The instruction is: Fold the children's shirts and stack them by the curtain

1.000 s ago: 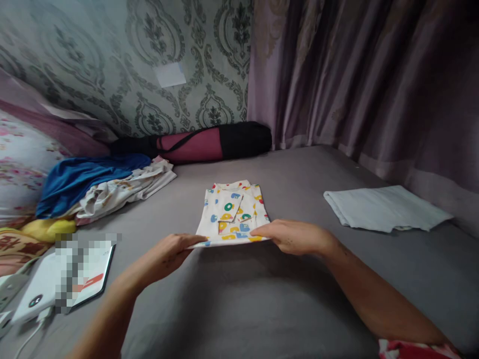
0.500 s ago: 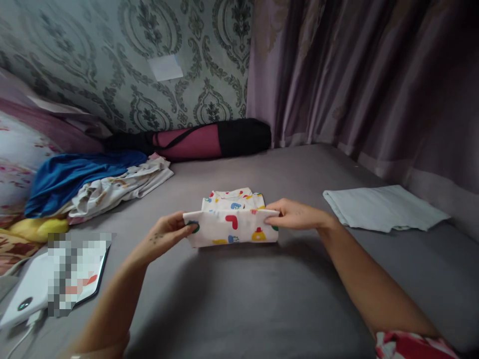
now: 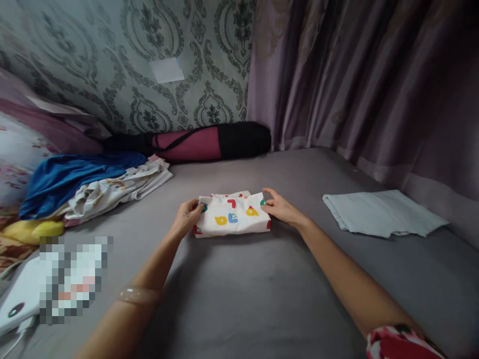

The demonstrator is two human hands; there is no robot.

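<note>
A small white garment (image 3: 232,216) printed with coloured shapes lies folded in half on the grey bed sheet (image 3: 262,284). My left hand (image 3: 189,217) pinches its far left corner, fingers closed on the cloth. At the far right corner my right hand (image 3: 280,206) grips the fabric the same way. Both arms reach forward over the sheet.
A folded pale cloth (image 3: 381,213) lies to the right. At the left are a pile of clothes with a blue piece (image 3: 75,175), a white device (image 3: 18,304) and a pillow. A rolled maroon and black mat (image 3: 209,142) rests against the wall. Curtains hang on the right.
My hands lifted the garment's near edge and carried it away from me over the far part, folding it in half; it now lies flat and shorter.
</note>
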